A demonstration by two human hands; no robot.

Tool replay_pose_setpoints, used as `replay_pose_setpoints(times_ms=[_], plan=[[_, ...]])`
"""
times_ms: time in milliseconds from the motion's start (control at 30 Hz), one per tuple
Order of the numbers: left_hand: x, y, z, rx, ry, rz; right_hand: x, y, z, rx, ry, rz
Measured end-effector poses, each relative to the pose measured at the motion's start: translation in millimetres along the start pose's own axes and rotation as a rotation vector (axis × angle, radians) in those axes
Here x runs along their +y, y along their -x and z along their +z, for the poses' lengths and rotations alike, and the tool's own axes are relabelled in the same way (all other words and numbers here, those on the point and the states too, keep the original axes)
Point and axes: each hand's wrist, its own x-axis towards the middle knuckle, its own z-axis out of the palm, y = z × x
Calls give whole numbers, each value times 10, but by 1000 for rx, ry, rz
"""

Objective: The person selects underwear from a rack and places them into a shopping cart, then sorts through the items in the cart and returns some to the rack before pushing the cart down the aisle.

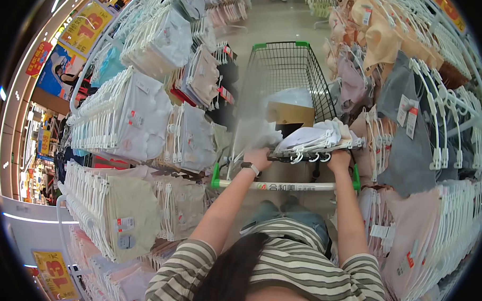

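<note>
Now, both hands are at the shopping cart [321,84]: the left hand [256,158] looks curled closed on one end of a dark bar [283,159], while the right hand [340,161] is bent at the other end, fingers partly hidden, so I can't tell how tightly it closes or on what. Between them, white hangers [319,157] poke out, with pale garments [316,134] piled just beyond. Further past the hands sits a cardboard box [290,114]. Nearer than either hand runs the white handle [314,187]. Hanging pale underwear [144,115] crowds left of the left hand, peach bras [390,44] beyond and right of the right.
</note>
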Motion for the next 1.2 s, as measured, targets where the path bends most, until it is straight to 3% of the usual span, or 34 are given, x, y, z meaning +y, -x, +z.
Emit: replay_pose_setpoints(times_ms=[500, 900, 1167, 1200], plan=[[-88, -1023, -339, -67, -59, 30, 63, -1160, -52, -124, -4, -29], [-387, -2211, -642, 34, 57, 25, -112, -2357, -70, -103, -60, 11], [-641, -2883, -927, -28, 63, 39, -284, -3080, -113, -47, -29, -26], [-598, -2957, -949, -41, 49, 29, -246, -3161, -56, -122, -39, -3]])
